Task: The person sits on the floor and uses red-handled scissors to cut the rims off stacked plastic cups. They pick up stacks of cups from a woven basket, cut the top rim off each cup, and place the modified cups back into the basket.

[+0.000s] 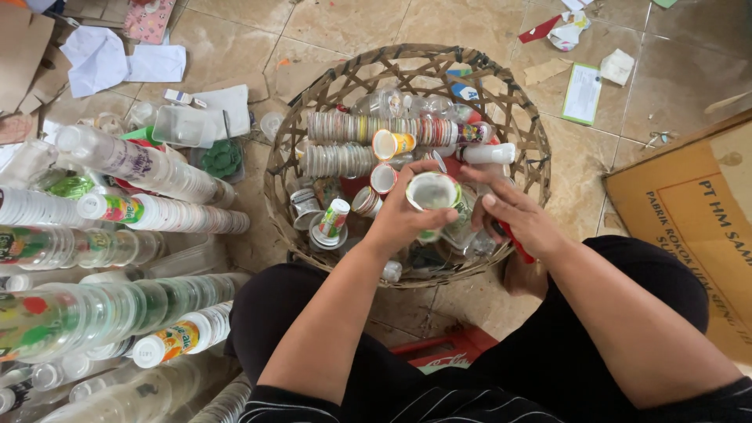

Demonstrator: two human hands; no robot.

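Nearest the camera, the person sits low on the tiled floor (439, 23) with dark-clothed knees spread, both forearms reaching forward over a woven basket (407, 59) set between the legs, close enough that neither arm has to stretch. A red crate (442, 351) shows under the legs.

The left hand (407, 215) is closed around a small plastic cup (432, 190), thumb on one side and fingers wrapped under it, the mouth turned up toward the face so its inside can be seen. The right hand (513, 211) lies just beside it with fingers spread and half open over clear crumpled plastic in the basket; whether it pinches anything there cannot be told. Something red shows under its palm.

Around the hands the basket holds loose cups lying on their sides, and further back two long nested cup rows (368, 128) laid across it, stacked one into another, which saves room.

To the person's left, long stacks of clear cups (117, 309) lie side by side on the floor, grouped apart from the loose ones. Beyond them sit a clear tray (184, 125) and white paper (98, 59). On the right a cardboard box (693, 211) stands by the knee, and scraps of paper and a green-edged card (583, 92) are scattered on the far tiles
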